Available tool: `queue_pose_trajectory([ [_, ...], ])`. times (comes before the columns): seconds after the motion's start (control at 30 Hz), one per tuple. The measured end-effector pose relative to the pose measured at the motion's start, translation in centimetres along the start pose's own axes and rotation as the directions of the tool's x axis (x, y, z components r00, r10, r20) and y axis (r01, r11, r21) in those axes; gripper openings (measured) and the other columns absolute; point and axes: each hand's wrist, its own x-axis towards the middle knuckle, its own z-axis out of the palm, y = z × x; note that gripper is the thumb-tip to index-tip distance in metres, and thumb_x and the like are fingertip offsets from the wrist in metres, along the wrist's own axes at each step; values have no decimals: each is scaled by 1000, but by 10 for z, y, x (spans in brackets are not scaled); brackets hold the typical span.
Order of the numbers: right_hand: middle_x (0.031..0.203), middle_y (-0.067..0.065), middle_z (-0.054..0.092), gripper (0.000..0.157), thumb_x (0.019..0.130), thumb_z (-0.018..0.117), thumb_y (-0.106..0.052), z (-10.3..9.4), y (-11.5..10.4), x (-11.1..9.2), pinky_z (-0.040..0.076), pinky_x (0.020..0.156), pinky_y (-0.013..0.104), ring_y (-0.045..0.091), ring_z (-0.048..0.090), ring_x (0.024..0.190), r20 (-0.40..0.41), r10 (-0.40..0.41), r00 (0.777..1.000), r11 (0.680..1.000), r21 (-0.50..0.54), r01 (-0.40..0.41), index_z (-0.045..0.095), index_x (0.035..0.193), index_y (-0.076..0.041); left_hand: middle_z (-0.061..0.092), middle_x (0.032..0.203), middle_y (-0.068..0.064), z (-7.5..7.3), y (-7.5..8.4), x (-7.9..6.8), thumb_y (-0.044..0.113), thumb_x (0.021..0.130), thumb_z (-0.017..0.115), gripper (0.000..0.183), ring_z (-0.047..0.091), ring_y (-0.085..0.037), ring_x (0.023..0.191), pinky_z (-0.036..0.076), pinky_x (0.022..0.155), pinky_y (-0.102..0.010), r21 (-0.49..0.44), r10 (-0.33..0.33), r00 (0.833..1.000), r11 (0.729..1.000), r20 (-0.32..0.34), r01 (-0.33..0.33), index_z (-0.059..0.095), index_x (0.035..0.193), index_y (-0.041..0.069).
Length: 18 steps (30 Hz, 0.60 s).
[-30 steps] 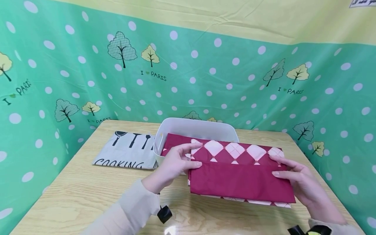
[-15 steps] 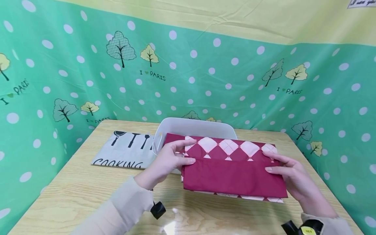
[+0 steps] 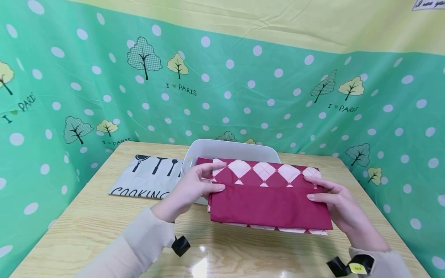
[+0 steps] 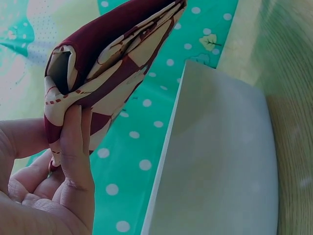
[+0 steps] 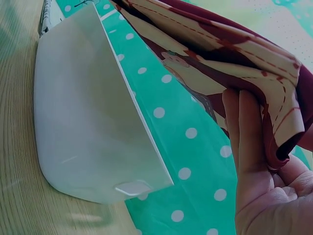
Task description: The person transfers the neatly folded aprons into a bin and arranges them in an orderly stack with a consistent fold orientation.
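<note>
A folded burgundy cloth with pale argyle diamonds (image 3: 271, 204) is held up in front of a white plastic bin. My left hand (image 3: 189, 189) pinches its left end, thumb on the front face and fingers beneath, as the left wrist view shows by the layered folds of the cloth (image 4: 117, 88). At the other end my right hand (image 3: 342, 206) grips it the same way; in the right wrist view, fingers (image 5: 249, 132) press under the layers. The bin (image 3: 236, 150) stands behind, largely covered. More burgundy fabric (image 3: 203, 161) shows at its left; I cannot tell if it is separate.
Left of the bin lies a folded grey cloth (image 3: 146, 177) printed with black utensils and "COOKING". All this is on a wooden table (image 3: 94, 216). A green dotted curtain (image 3: 222, 88) hangs behind and along both sides.
Both hands have moved left and slightly up with the burgundy cloth, covering more of the bin's front. Their grip looks the same; the bin and grey cloth stay put.
</note>
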Motion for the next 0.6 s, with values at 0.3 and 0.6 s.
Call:
queue_pose_trajectory([
  [0.3,127,-15,62,49,94,55,4,9,-2,6,61,80,31,10,66,105,-4,1,1000,1000,0,-1,69,127,-30,70,112,-14,-7,3,0,-3,85,70,61,71,-12,71,59,63,-28,12,-4,1000,1000,-13,5,52,143,9],
  [0.6,127,-14,62,48,94,58,3,18,-4,12,61,79,32,11,66,105,-15,-3,1000,1000,-10,3,68,127,-30,70,113,-14,-14,7,-2,-2,85,70,60,70,-11,72,58,61,-26,23,17,999,1000,-46,-16,53,142,10],
])
